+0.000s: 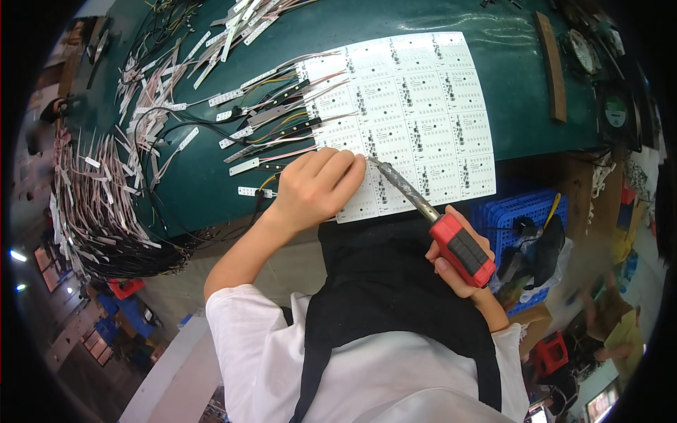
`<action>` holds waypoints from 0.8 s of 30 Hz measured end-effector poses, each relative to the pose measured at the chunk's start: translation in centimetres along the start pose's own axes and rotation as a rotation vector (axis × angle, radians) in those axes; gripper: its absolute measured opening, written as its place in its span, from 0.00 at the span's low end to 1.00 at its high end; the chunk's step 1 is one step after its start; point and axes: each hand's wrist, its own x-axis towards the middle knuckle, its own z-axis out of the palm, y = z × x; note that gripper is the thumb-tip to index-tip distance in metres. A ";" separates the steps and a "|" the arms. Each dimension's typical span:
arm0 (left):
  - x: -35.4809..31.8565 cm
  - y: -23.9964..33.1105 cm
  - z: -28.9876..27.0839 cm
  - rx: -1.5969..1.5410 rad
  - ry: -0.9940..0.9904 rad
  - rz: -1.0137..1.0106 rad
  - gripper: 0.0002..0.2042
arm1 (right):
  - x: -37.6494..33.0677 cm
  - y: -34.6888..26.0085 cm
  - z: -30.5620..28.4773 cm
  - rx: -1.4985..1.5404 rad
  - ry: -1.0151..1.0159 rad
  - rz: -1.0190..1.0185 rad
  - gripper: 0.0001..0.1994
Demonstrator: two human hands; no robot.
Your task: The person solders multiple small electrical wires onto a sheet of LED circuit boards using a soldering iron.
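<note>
My right hand (462,257) grips the red handle of a soldering iron (403,189), which slants up and left. Its tip meets the white circuit board panel (441,134) close to the fingertips of my left hand (321,185). That hand is closed in a pinch over the panel's near left part; whatever it holds is hidden by the fingers. The panel is a grid of small boards bearing rows of dark components. Along its left edge, thin wires (285,156) run onto it from small LED strips (245,166), some white and some black.
Big bundles of wired strips (106,190) hang over the table's left side, and more lie at the back (243,25). A wooden bar (550,67) rests on the green table (515,134) at right. Blue plastic baskets (522,218) stand below; another person (620,335) is at lower right.
</note>
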 end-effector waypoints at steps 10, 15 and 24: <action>0.1 0.0 0.0 0.017 -0.017 0.003 0.09 | -0.3 0.2 0.1 0.008 0.016 -0.039 0.29; 0.6 0.0 -0.7 0.026 -0.102 0.018 0.10 | -1.0 0.5 -0.8 0.164 0.167 -0.056 0.31; 8.7 -2.4 -0.8 -0.194 -0.317 -0.064 0.04 | -1.2 0.0 -3.9 0.321 0.453 -0.295 0.37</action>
